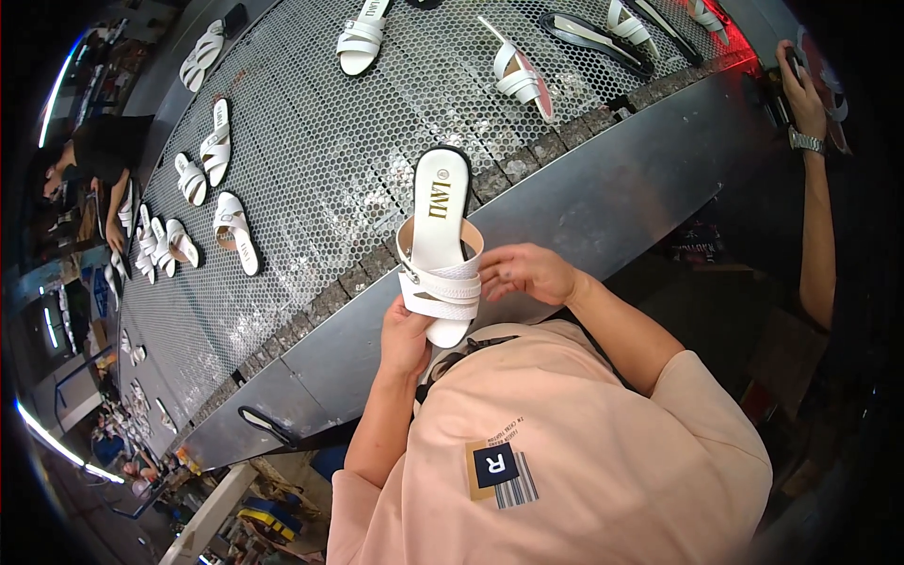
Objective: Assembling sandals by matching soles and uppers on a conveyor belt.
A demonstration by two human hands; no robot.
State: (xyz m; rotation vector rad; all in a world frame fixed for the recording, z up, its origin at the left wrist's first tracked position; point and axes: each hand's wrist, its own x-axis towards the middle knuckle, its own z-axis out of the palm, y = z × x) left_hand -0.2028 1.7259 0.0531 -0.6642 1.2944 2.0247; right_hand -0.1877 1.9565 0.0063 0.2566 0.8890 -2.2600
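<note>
A white slide sandal [440,284] with crossed straps, a small buckle and a black sole edge is held up in front of my chest. Its heel points away from me and leans over the edge of the mesh conveyor. My left hand [407,336] is closed around the toe end; part of the fingers is hidden behind the sole. Beside the straps, on the right, is my right hand [532,273]. Its fingers are apart and slightly bent, with the tips at the strap's edge; whether they touch it I cannot tell.
Several white sandals lie on the mesh conveyor [311,141], including one sandal on its side [520,80] and black soles [598,42] at the far right. Another person's hand [800,99] with a wristwatch is at right, near red light. Another worker [104,169] stands across at left.
</note>
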